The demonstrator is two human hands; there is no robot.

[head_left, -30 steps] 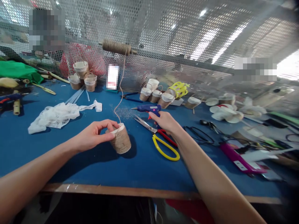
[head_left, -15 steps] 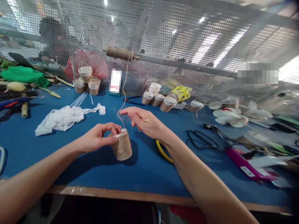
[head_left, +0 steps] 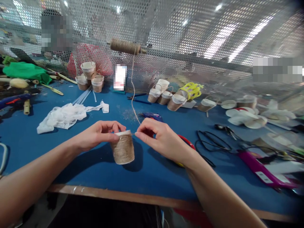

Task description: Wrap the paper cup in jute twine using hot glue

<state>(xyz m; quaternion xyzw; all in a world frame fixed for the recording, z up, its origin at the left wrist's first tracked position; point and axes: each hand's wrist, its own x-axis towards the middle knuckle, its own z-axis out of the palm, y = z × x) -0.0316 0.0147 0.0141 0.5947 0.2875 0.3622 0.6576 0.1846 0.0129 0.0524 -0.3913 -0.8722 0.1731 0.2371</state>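
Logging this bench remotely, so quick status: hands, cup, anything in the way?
Left hand gripping twine-wrapped cup by its rim. Right hand pinching twine beside it. Glue gun close beyond right hand, partly hidden.

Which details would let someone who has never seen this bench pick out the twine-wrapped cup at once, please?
Over the blue table, find the left hand near the middle. It holds the twine-wrapped cup by the rim. Unlike the cups standing by the mesh panel, this one is in hand, with a strand of twine running from its top to the right hand.
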